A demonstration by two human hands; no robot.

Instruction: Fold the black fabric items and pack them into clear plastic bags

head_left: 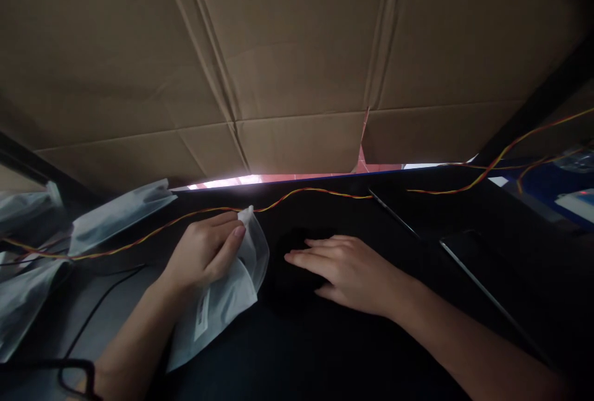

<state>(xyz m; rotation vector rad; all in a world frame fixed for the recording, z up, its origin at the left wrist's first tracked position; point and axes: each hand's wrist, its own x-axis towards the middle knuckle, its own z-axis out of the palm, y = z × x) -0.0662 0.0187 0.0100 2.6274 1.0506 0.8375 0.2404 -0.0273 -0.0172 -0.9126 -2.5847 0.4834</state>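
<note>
My left hand grips the upper part of a translucent plastic bag, thumb on top. The bag has a small white label with dark print, and its lower end droops toward me over the black table. To the right of the bag is my right hand, its fingers stretched out and pointing left, low over the dark surface. A very dark patch lies by its fingertips; I cannot make out whether an object is there.
Further plastic bags lie at the left, beside a thin black cable. A twisted red-and-yellow wire runs along the table's back. Two flat dark slabs with shiny edges, one a phone-like slab, lie at right. A cardboard sheet stands behind.
</note>
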